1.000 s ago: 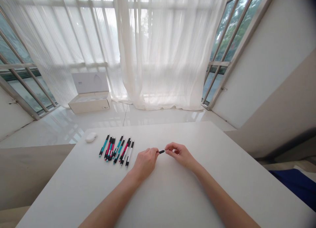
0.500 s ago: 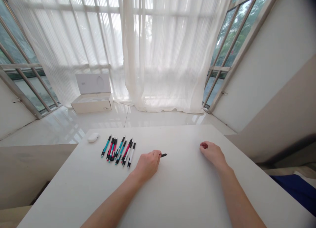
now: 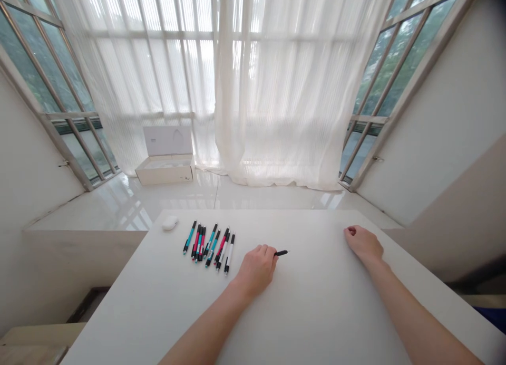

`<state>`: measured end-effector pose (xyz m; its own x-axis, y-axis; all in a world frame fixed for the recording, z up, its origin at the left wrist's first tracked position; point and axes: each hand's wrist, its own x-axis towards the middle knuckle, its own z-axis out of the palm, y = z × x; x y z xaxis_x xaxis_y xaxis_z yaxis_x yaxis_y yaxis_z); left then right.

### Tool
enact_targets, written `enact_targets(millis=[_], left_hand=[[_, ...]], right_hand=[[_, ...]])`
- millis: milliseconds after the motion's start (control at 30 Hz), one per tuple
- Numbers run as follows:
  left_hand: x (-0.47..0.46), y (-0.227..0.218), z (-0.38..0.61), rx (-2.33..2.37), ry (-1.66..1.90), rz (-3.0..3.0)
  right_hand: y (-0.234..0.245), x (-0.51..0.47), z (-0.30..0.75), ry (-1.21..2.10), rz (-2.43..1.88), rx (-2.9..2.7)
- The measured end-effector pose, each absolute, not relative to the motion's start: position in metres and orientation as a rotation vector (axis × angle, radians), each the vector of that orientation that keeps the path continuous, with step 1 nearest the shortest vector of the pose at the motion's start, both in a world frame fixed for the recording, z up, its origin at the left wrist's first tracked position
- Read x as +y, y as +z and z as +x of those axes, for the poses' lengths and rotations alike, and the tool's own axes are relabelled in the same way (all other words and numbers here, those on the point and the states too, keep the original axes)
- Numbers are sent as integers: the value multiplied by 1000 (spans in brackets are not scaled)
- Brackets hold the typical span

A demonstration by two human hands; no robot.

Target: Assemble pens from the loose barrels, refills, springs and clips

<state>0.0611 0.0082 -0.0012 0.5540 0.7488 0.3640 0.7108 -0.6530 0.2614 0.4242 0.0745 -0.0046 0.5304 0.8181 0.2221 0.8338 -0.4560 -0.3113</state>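
Note:
My left hand (image 3: 256, 270) rests on the white table (image 3: 308, 312) with its fingers closed round a black pen (image 3: 281, 253), whose tip sticks out to the right. A row of several pens (image 3: 209, 242) in teal, red, black and white lies just left of that hand. My right hand (image 3: 362, 243) lies near the table's right edge, fingers curled in a loose fist; what it holds, if anything, is hidden.
A small white case (image 3: 169, 223) sits at the table's far left corner. On the glossy floor beyond stands an open white box (image 3: 166, 167). Sheer curtains (image 3: 276, 90) cover tall windows behind.
My hands were together on the black pen one second ago. The right hand has since moved away to the right edge, and the left keeps the pen. The view has shifted left.

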Motion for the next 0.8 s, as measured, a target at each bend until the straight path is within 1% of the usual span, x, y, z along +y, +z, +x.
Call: enact_targets(millis=[100,200,233,267,367,433,633,800], left_hand=[[8,-1,60,1303,618,2656],[8,0,61,1295,586,2654],[8,1,61,1287,578,2663],[8,1,61,1280,568,2672],[8,2,62,1302,520,2670],[8,2,62,1330,480,2653],[7,1,64,1376,366,2657],[7,3,63,1442,372,2569]], right_hand=[[0,75,419,-140,-2349,-1353],[5,66,389,-251,-2074,-1413],[7,61,373,-207,-1947,-1465],[8,55,356,-79,-1834,-1534],[8,36,303,455,-1596,-1839],[6,24,277,671,-1470,-1967],[1,9,254,795,-1399,-2067],[6,4,256,912,-1299,-1966]])
